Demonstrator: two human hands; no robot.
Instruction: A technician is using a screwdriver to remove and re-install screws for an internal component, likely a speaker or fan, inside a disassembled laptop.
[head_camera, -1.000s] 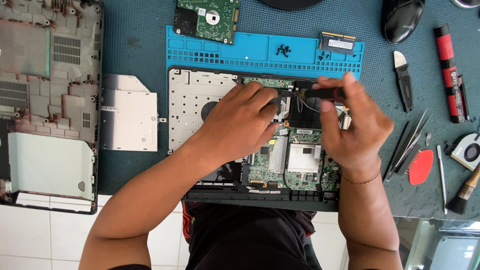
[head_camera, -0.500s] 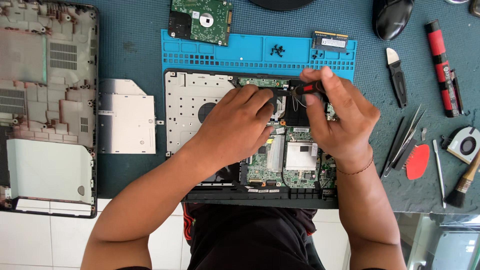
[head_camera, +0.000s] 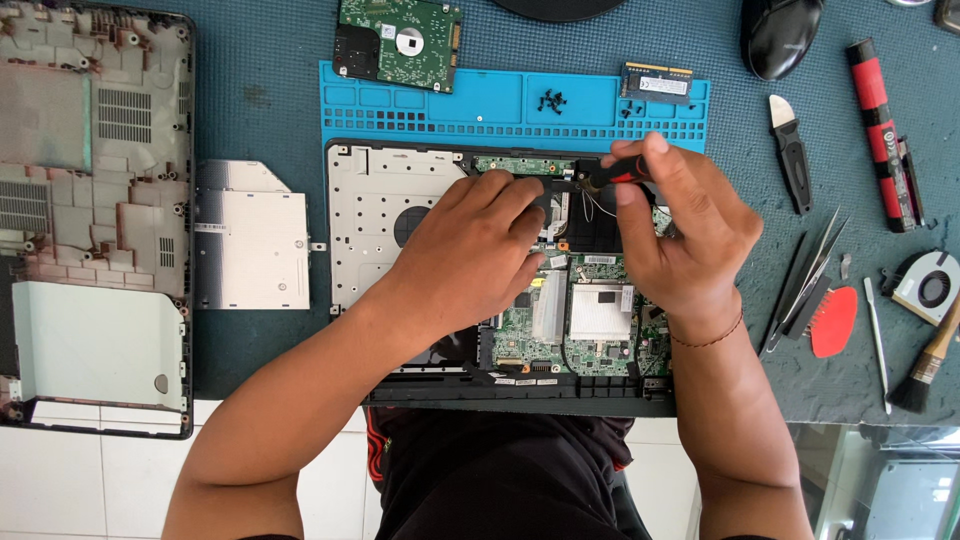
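The left hand (head_camera: 480, 255) reaches in from seven o'clock, forearm slanting up toward one o'clock, palm down over the middle of the opened laptop chassis (head_camera: 390, 200). Its fingers are curled and rest on the dark part beside the green motherboard (head_camera: 560, 330); whether they pinch anything beneath cannot be told, since the hand's back hides the fingertips.

The right hand (head_camera: 680, 240) comes up from five o'clock, wrist nearly vertical, a thin cord bracelet on it. Thumb and forefinger are pressed together around a screwdriver (head_camera: 612, 172) with a black and red handle. The tool lies nearly level, its long axis running from three o'clock to nine o'clock, the tip end pointing toward nine o'clock, toward the left hand's fingertips, near the upper edge of the chassis. The tip itself is too small to make out.

At twelve o'clock of the hands lies a blue silicone mat (head_camera: 500, 105) with loose black screws (head_camera: 550, 100) and a memory module (head_camera: 657, 84). A hard drive (head_camera: 400, 40) sits above it. At nine o'clock lie an optical drive (head_camera: 250, 240) and the laptop's bottom cover (head_camera: 90, 200). At three o'clock lie tweezers (head_camera: 810, 270), a red pick (head_camera: 834, 322), a small fan (head_camera: 930, 285) and a brush (head_camera: 925, 365).
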